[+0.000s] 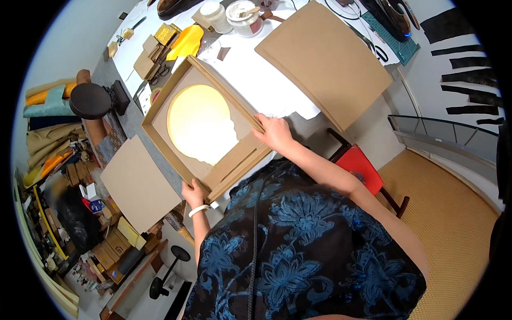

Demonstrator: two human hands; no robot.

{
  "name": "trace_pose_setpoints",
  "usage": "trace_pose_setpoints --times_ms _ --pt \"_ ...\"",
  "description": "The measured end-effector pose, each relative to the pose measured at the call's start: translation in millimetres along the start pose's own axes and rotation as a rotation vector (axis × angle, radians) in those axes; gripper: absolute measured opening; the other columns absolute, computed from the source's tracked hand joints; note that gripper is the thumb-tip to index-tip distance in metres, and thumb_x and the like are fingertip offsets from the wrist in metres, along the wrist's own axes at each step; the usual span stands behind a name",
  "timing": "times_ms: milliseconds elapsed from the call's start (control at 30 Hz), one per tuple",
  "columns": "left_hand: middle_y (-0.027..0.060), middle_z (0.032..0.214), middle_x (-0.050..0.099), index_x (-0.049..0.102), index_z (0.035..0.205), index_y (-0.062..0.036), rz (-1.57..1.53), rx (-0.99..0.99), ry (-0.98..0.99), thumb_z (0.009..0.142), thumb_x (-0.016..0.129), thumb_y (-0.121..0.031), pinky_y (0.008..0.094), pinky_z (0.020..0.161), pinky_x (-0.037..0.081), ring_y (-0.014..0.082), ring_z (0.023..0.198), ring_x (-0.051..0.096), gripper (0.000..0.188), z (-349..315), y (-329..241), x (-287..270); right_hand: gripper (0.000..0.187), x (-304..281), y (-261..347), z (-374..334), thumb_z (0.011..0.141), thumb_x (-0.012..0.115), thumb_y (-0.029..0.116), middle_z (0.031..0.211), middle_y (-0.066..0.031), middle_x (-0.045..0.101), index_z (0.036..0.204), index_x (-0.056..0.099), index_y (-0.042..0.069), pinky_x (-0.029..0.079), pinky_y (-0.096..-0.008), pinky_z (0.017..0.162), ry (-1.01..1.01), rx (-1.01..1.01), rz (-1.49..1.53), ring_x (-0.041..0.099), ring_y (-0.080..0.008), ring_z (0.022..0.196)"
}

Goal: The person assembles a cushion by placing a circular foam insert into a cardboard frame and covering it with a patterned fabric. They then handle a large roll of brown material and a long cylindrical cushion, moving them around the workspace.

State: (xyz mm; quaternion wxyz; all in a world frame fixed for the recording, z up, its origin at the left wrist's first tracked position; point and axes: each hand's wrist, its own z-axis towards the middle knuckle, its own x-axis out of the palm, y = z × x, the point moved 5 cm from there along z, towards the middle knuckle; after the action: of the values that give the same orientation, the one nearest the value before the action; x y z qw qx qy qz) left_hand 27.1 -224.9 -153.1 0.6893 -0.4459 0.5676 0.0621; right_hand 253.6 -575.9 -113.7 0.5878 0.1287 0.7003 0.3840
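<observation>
A shallow cardboard box (151,128) lies tilted on the near part of the table, its open side up. Inside it shows a bright, pale yellow round shape (200,120) with a ragged lower right edge; glare hides what it is made of. My left hand (194,194), with a white bracelet on the wrist, grips the box's near left corner. At the right side wall, my right hand (274,133) has its fingers bent over the edge.
Flat cardboard panels lie at the left (140,184) and right (328,64). White jars (244,18), yellow leather (185,41) and scissors (377,50) are on the table. Behind the right panel is a red chair (358,168). Shelves of material (50,133) fill the left side.
</observation>
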Motion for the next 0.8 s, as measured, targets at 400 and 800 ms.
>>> trace_pose_setpoints --times_ms 400,800 --pt "0.0122 0.094 0.071 0.056 0.12 0.0035 -0.162 -0.14 0.242 0.092 0.066 -0.01 0.0304 0.067 0.054 0.0158 0.08 0.068 0.033 -3 29 8 0.043 18 -70 -26 0.103 0.055 0.034 0.126 -0.005 0.064 0.135 0.058 0.006 0.045 -0.0327 0.099 0.424 0.471 0.909 0.057 -0.0154 0.116" --pt "0.0125 0.107 0.069 0.043 0.143 -0.0005 -0.561 -0.43 0.424 0.097 0.065 -0.024 0.0265 0.066 0.053 0.0141 0.087 0.068 0.056 -21 32 -4 0.065 18 -62 -20 0.087 0.077 0.034 0.133 -0.021 0.06 0.138 0.053 0.0 0.045 -0.0361 0.105 0.453 0.328 0.849 0.058 -0.0251 0.123"
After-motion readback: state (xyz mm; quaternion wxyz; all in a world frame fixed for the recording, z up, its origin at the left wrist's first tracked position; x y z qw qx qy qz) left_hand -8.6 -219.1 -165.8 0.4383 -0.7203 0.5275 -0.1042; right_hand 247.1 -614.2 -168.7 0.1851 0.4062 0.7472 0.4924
